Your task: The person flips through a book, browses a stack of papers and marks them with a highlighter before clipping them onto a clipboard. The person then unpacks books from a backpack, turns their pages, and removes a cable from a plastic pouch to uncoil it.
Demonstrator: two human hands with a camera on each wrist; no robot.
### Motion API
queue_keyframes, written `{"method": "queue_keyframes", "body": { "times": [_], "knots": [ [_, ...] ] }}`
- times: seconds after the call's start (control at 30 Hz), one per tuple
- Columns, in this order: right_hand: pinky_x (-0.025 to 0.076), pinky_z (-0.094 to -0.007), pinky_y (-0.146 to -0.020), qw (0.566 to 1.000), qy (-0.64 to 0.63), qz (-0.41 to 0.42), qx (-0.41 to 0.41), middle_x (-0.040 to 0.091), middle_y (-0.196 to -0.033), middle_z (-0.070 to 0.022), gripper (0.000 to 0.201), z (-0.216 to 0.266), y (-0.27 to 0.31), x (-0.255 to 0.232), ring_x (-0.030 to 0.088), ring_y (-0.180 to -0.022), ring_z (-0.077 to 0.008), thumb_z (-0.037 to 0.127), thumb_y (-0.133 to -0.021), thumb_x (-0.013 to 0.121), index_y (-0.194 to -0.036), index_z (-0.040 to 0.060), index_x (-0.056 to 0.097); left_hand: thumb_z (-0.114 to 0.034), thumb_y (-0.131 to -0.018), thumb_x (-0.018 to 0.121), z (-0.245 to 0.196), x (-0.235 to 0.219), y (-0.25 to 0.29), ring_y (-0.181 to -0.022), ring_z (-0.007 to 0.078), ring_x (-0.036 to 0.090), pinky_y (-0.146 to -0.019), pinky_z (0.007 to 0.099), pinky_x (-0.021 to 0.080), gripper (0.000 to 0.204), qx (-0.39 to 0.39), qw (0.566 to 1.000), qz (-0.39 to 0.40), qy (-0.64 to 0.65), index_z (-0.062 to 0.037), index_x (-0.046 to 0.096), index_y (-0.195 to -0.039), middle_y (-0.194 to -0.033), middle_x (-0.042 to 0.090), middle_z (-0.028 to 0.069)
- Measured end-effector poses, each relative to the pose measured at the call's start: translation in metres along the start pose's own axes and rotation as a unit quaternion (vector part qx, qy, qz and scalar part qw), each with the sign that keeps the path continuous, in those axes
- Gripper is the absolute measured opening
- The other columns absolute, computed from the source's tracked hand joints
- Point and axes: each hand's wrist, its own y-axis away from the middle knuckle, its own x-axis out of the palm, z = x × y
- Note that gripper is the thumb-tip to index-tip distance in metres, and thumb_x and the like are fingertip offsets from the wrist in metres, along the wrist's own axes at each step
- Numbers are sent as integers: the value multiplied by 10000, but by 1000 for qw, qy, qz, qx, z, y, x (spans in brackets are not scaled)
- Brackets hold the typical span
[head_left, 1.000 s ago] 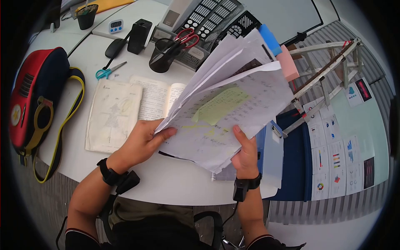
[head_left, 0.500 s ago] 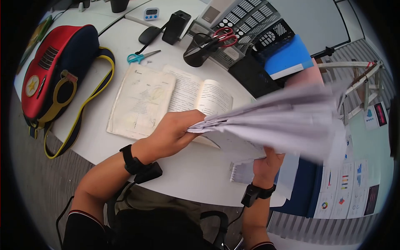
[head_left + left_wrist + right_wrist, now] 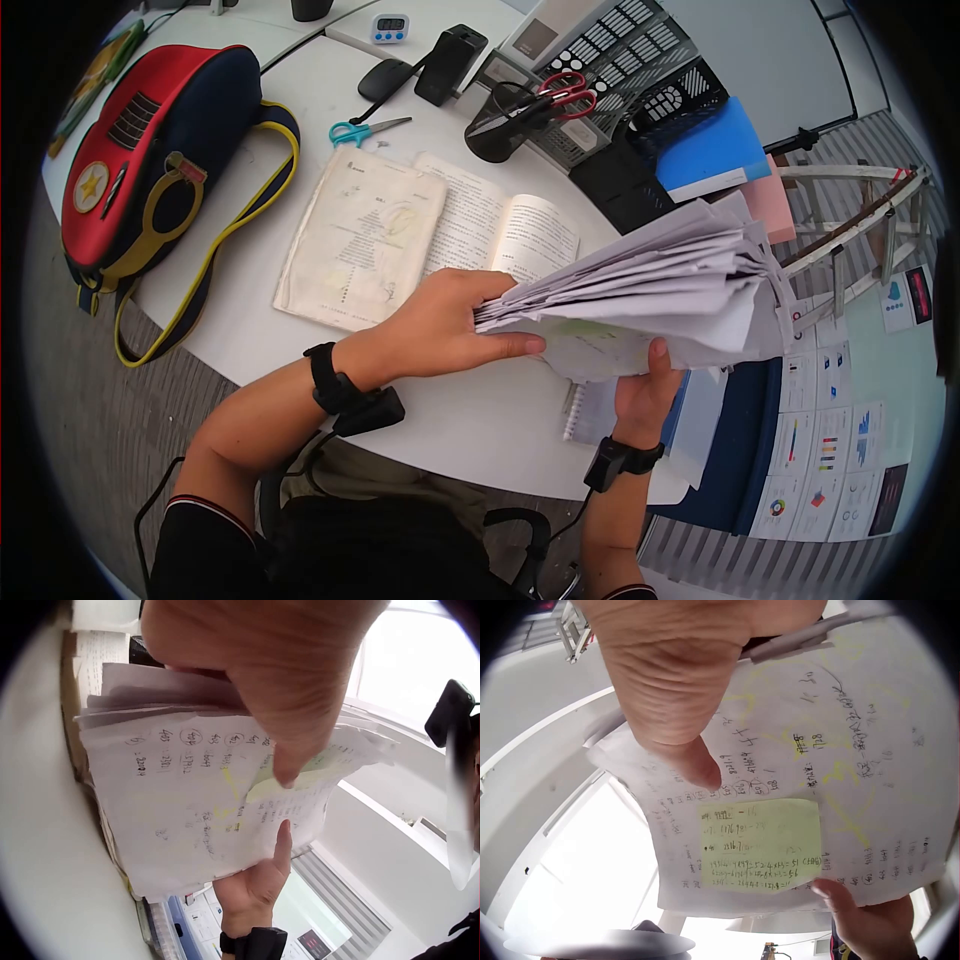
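Observation:
A thick stack of loose papers (image 3: 650,290) is held above the desk, its layered edges fanned at the right. My left hand (image 3: 430,325) grips its left end, thumb on the handwritten front sheet. My right hand (image 3: 645,395) holds the lower edge, thumb up against the front sheet and fingers hidden behind. Handwriting and a yellow-green note (image 3: 761,844) show on that sheet in the right wrist view. In the left wrist view both thumbs lie on the front sheet (image 3: 180,802).
Behind the hands lie a worn book (image 3: 365,235) and an open book (image 3: 535,235). Teal scissors (image 3: 370,130), a pen cup (image 3: 492,135) and a blue folder (image 3: 715,150) stand or lie farther back. A red and navy bag (image 3: 165,150) is at left; a spiral notebook (image 3: 590,410) is below the papers.
The papers have tipped from facing up to showing their layered edges, passing through a blurred sweep. Both hands kept hold. The head view has shifted, so the desk items appear farther right.

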Motion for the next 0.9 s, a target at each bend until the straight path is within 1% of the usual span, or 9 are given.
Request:
{"method": "queue_keyframes", "body": {
  "times": [0.13,0.27,0.33,0.37,0.43,0.63,0.7,0.83,0.9],
  "knots": [
    [371,-412,-1105,999,45,6,8,483,-1420,-87,691,-9,-1,-5,484,-1295,-245,214,-904,716,-1474,45,365,-415,-821,768,3,0,0,-747,396,657,-686,443,512,431,-83,986,69,-123,-20,709,-980,-778,673,215],
    [382,-412,-1101,999,26,-19,-3,486,-1416,-88,640,-10,-3,-3,485,-1293,-249,181,-929,681,-1471,45,368,-367,-857,738,7,1,2,-710,400,642,-665,444,508,346,-78,989,49,-115,-35,707,-950,-748,664,204],
    [385,-415,-1106,998,-26,-42,-29,461,-1438,-93,578,-23,1,-27,451,-1323,-252,163,-975,610,-1479,47,351,-248,-869,714,7,-2,1,-747,386,650,-684,420,522,230,-9,994,39,-98,-44,705,-976,-807,683,175],
    [367,-392,-1121,993,62,-76,-59,452,-1446,-94,543,-37,4,-52,436,-1332,-238,148,-1000,568,-1481,39,342,-248,-869,714,8,-3,1,-747,386,650,-684,420,522,230,-12,993,46,-108,-44,705,-976,-807,683,175],
    [371,-390,-1115,994,58,-83,-42,460,-1438,-95,544,-46,5,-50,443,-1323,-236,143,-991,580,-1473,36,352,-102,-848,672,11,-3,1,-842,353,681,-741,344,543,257,91,992,41,-78,-21,686,-1091,-960,705,173],
    [397,-377,-1080,994,67,-79,26,506,-1389,-100,552,-51,3,-25,486,-1271,-225,118,-935,649,-1425,20,414,-102,-769,767,1,2,-1,-912,333,701,-798,351,548,350,31,999,-23,-26,-14,686,-1097,-1021,709,172],
    [405,-372,-1068,994,67,-73,41,521,-1372,-102,555,-52,2,-17,500,-1254,-221,109,-917,672,-1410,14,435,-111,-764,785,-4,1,-2,-899,323,704,-791,342,545,361,-29,1000,-2,-9,-10,687,-1096,-1014,710,172],
    [422,-363,-1044,992,89,-57,67,552,-1339,-106,561,-64,4,-9,529,-1220,-214,92,-880,719,-1378,4,476,-214,-834,767,4,6,-3,-851,312,698,-758,347,541,321,-74,996,26,-50,-23,695,-1082,-937,716,164],
    [433,-344,-1011,995,12,-63,72,616,-1216,-92,451,-75,4,-6,562,-1140,-205,106,-882,721,-1292,7,561,-255,-878,735,7,9,-4,-799,309,691,-735,356,536,301,-63,994,39,-78,-24,696,-1066,-887,715,164]
  ]
}}
